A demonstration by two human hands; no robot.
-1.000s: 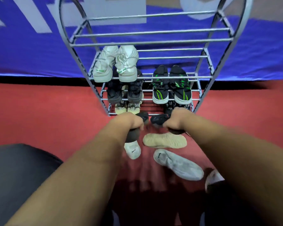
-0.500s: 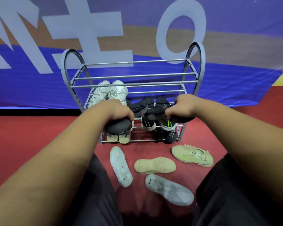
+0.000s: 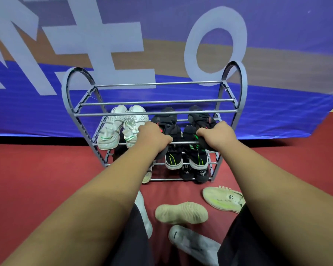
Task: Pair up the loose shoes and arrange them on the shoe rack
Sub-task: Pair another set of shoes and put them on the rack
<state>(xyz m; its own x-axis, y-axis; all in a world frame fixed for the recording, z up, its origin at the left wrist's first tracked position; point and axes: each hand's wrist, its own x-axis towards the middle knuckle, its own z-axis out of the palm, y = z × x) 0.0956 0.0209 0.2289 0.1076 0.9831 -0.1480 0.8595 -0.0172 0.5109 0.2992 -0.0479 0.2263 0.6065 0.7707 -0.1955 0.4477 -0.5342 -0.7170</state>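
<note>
Black shoes gripped, one per hand: left hand (image 3: 155,136), right hand (image 3: 217,135), at rack (image 3: 236,112)

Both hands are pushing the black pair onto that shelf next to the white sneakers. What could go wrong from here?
1. The left hand works close beside the white sneakers, whose heels overhang the front bar; a nudge might tip them off the shoe rack.
2. The black shoes sit on thin bars and could slip through when the right hand lets go.
</note>
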